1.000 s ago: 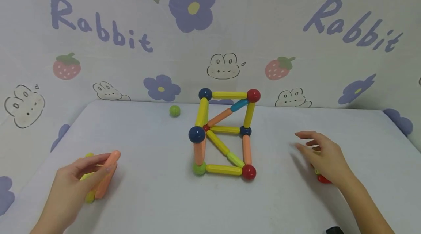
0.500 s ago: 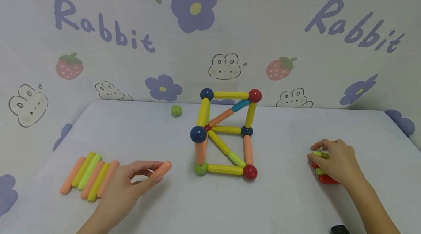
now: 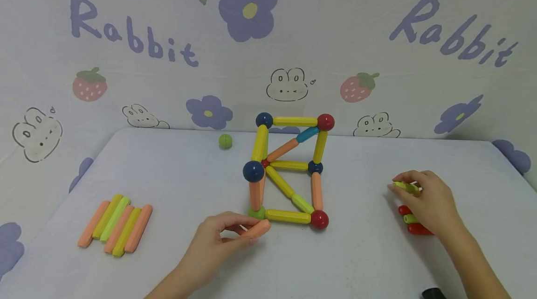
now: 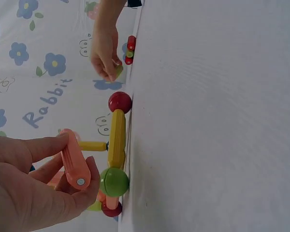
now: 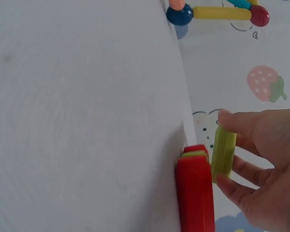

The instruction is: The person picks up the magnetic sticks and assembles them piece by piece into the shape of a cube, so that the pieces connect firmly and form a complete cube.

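My left hand [image 3: 218, 243] pinches an orange magnetic stick [image 4: 76, 162] between thumb and fingers, just in front of the frame's green ball [image 4: 114, 182]. A metal dot shows on the stick's end. At the right, my right hand [image 3: 430, 201] pinches a short yellow-green stick [image 5: 224, 153] above a small row of red sticks [image 5: 195, 188] and one green stick [image 3: 411, 219]. Between the hands stands a frame of sticks and balls, with a red ball [image 3: 320, 219] at its lower right corner, a blue ball [image 3: 253, 171] at the upper left front and yellow sticks [image 3: 287, 216] joining them.
Several orange, yellow and green sticks [image 3: 115, 226] lie side by side at the left of the white table [image 3: 189, 177]. A loose green ball [image 3: 225, 141] sits near the back edge. Something black [image 3: 433, 293] shows at the front right. A printed cloth [image 3: 159, 89] hangs behind.
My left hand has carried the orange stick from the row at the left to the front of the frame. My right hand has picked up the short yellow-green stick.
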Demonstrator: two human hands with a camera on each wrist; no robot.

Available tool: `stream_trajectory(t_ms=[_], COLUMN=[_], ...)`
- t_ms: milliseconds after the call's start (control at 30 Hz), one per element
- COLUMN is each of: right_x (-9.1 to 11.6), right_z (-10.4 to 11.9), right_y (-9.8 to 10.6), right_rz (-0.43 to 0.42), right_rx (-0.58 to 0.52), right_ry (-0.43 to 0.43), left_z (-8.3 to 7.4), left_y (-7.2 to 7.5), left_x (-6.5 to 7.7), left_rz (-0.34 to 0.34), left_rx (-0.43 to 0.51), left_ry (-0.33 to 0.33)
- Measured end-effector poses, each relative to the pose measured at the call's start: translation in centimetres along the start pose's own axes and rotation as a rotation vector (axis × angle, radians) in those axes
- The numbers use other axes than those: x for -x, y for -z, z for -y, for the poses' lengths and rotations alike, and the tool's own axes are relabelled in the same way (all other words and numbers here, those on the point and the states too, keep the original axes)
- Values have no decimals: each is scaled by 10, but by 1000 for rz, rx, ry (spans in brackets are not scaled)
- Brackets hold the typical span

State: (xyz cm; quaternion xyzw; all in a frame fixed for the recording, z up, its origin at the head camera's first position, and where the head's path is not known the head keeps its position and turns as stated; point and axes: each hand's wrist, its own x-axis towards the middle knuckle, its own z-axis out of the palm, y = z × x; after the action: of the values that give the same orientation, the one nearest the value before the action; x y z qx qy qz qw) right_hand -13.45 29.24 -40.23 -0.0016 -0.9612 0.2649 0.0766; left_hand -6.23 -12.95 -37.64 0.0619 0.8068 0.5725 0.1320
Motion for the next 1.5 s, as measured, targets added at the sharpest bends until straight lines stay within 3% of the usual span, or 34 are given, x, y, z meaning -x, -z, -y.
stream_trajectory(t_ms=[100,367,533,700,1133,1500], right_x=[1,5,8,11,17,26], right_z=[6,21,31,42,66,88], right_y=[-1,-6,-10,-12,-16,-23], right_rz=[-21,57,66,147,357,463], right_rx=[-34,-136,-199,-330,-475,-584], right_ry=[48,58,103,107,111,179], left_z=[-6,-26,-32,-33,-30,-26], left_y=[-9,-27,-36,-39,-43,-41], left_x=[-5,-22,-28,-28,-30,-32], left_rz=[20,72,100,119,176,153], left_rx=[-11,-41,2,50,115,143], left_ry=[-2,-64,-72,-58,57,42])
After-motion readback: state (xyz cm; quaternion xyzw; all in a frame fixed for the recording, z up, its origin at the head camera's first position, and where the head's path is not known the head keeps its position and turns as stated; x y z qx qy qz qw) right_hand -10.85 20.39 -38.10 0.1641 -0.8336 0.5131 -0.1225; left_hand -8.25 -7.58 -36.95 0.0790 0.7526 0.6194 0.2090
